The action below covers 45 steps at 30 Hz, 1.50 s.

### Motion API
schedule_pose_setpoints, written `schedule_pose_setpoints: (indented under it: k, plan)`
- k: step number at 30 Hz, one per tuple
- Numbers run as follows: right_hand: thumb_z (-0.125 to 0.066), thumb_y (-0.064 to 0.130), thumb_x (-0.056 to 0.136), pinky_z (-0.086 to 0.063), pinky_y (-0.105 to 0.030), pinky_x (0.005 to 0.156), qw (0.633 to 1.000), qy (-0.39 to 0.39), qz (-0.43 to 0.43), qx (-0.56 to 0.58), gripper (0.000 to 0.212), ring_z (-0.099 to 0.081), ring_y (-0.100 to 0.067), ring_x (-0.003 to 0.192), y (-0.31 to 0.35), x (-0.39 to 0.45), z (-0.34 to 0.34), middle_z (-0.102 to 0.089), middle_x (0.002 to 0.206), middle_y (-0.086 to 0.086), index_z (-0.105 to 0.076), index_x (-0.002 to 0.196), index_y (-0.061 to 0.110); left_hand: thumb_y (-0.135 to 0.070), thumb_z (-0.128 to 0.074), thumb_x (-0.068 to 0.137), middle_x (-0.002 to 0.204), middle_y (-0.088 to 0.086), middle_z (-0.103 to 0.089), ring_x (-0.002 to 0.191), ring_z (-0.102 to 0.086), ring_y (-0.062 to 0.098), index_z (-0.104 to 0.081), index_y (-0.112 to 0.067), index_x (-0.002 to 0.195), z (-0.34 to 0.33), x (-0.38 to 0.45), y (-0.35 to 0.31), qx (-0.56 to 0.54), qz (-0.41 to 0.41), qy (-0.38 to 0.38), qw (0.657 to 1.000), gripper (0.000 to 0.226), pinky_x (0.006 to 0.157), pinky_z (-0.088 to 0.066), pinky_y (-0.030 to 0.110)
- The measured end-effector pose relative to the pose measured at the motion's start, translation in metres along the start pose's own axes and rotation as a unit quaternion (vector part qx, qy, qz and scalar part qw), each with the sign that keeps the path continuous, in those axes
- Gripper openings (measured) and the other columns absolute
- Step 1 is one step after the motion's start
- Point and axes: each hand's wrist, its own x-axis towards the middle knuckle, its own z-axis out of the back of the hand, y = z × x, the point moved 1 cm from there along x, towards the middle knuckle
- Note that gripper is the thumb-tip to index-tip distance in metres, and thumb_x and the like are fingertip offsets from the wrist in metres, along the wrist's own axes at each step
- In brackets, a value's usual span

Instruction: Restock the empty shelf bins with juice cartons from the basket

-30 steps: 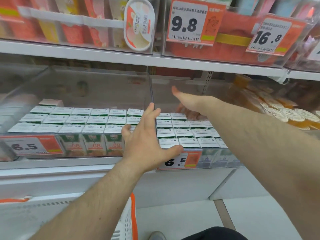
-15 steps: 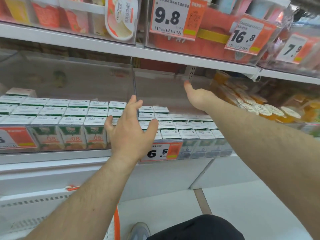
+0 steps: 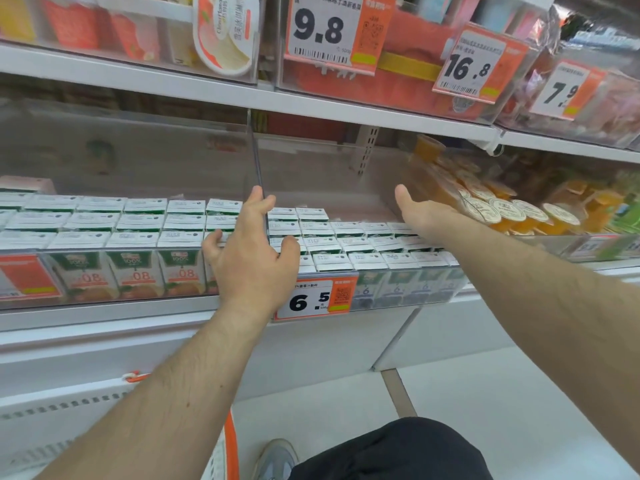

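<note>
The left hand [image 3: 251, 252] is seen spread over the front of the middle shelf, fingers extended and relaxed, straddling the clear divider [image 3: 255, 161] between two bins; nothing is gripped. The right hand [image 3: 420, 211] is reached deeper over the right-hand bin, thumb raised and palm open, its fingers hidden behind the hand; no carton is held.

The left bin [image 3: 104, 299] is filled with rows of green-and-orange juice cartons [image 3: 135, 277], white tops upward. The right bin [image 3: 398, 299] holds cartons with bluish faces [image 3: 367, 259], packed at the front, while its rear strip is seen bare. A 6.5 price tag [image 3: 315, 299] is fixed to the right bin's front. Orange jelly cups [image 3: 491, 209] are stacked in the adjoining bin to the right.

The white basket with an orange rim [image 3: 230, 445] is seen at the lower edge, beside a shoe [image 3: 275, 457]; its contents cannot be made out.
</note>
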Motion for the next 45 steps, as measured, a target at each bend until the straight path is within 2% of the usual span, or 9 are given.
schedule_pose_setpoints:
  k: [14,16,19,21,23,30,32,36,45]
  plan:
    - [0.0,0.086,0.075,-0.03,-0.058,0.111,1.0,-0.005,-0.013,0.002,0.108,-0.035,-0.042,0.138,-0.001,-0.033,-0.008,-0.037,0.152,-0.018,-0.038,0.149,0.017,-0.023,-0.058,0.088,0.158,-0.012,-0.026,0.129,-0.043,0.011,-0.037,-0.029,0.14,0.003,-0.003,-0.006,0.0,0.017,0.015,1.0,0.057,0.117,-0.009,0.043]
    - [-0.009,0.082,0.078,-0.036,-0.056,0.105,0.997,-0.068,0.031,0.022,0.096,-0.045,-0.04,0.127,-0.004,-0.046,-0.011,-0.052,0.139,-0.016,-0.052,0.138,0.021,-0.024,-0.057,0.089,0.159,-0.013,-0.024,0.126,-0.046,0.013,-0.035,-0.031,0.14,0.007,-0.003,-0.006,-0.001,0.017,0.037,0.999,0.056,0.117,-0.01,0.042]
    - [-0.04,0.053,0.088,-0.042,-0.039,0.088,0.947,-0.255,0.182,0.066,0.049,-0.056,-0.033,0.105,-0.013,-0.096,-0.032,-0.067,0.112,-0.008,-0.074,0.104,0.022,-0.028,-0.053,0.09,0.159,-0.017,-0.022,0.122,-0.05,0.011,-0.036,-0.033,0.139,0.015,0.002,-0.003,0.001,0.004,0.067,0.998,0.053,0.112,-0.013,0.037]
    - [-0.054,0.035,0.087,-0.045,-0.035,0.083,0.947,-0.219,0.215,0.099,0.029,-0.057,-0.027,0.105,-0.018,-0.124,-0.051,-0.062,0.115,0.0,-0.074,0.103,0.022,-0.03,-0.051,0.092,0.158,-0.019,-0.023,0.126,-0.049,0.012,-0.037,-0.034,0.138,0.02,0.008,0.001,0.0,0.007,0.089,0.996,0.048,0.114,-0.017,0.038]
    - [-0.061,0.029,0.085,-0.048,-0.034,0.085,0.956,-0.17,0.213,0.108,0.029,-0.058,-0.023,0.108,-0.023,-0.127,-0.067,-0.056,0.121,0.005,-0.07,0.112,0.022,-0.032,-0.049,0.094,0.157,-0.019,-0.026,0.129,-0.05,0.016,-0.039,-0.035,0.135,0.023,0.013,0.002,-0.004,0.005,0.105,0.994,0.043,0.114,-0.028,0.05]
    - [-0.079,0.017,0.08,-0.036,-0.021,0.062,0.897,-0.248,0.31,0.193,0.016,-0.05,-0.016,0.067,-0.029,-0.115,-0.091,-0.05,0.092,0.004,-0.066,0.086,0.009,-0.035,-0.054,0.091,0.156,-0.024,-0.025,0.121,-0.057,0.018,-0.038,-0.04,0.133,0.026,0.013,0.0,0.01,0.015,0.112,0.994,0.045,0.1,-0.045,0.048]
    - [-0.081,0.012,0.077,-0.034,-0.009,0.064,0.879,-0.27,0.326,0.22,0.017,-0.046,-0.01,0.064,-0.031,-0.112,-0.093,-0.049,0.088,0.006,-0.066,0.083,0.009,-0.037,-0.056,0.09,0.155,-0.025,-0.026,0.121,-0.057,0.018,-0.037,-0.046,0.134,0.028,0.012,0.001,0.008,0.012,0.116,0.993,0.049,0.099,-0.046,0.046]
    - [-0.079,0.009,0.079,-0.034,-0.001,0.07,0.869,-0.272,0.312,0.269,0.014,-0.049,0.005,0.07,-0.029,-0.105,-0.087,-0.051,0.088,0.005,-0.066,0.084,0.008,-0.044,-0.055,0.09,0.135,-0.009,-0.058,0.112,-0.06,0.017,-0.033,-0.053,0.14,0.035,0.016,0.003,-0.019,0.045,0.124,0.991,0.055,0.091,-0.046,0.036]
    - [-0.075,0.015,0.083,-0.031,-0.001,0.072,0.89,-0.225,0.315,0.24,0.013,-0.044,0.001,0.072,0.001,-0.075,-0.076,-0.049,0.088,0.007,-0.062,0.083,0.015,-0.047,-0.055,0.091,0.137,-0.021,-0.05,0.105,-0.058,0.009,-0.027,-0.058,0.142,0.035,0.025,0.001,0.053,0.023,0.108,0.992,0.06,0.075,-0.039,0.028]
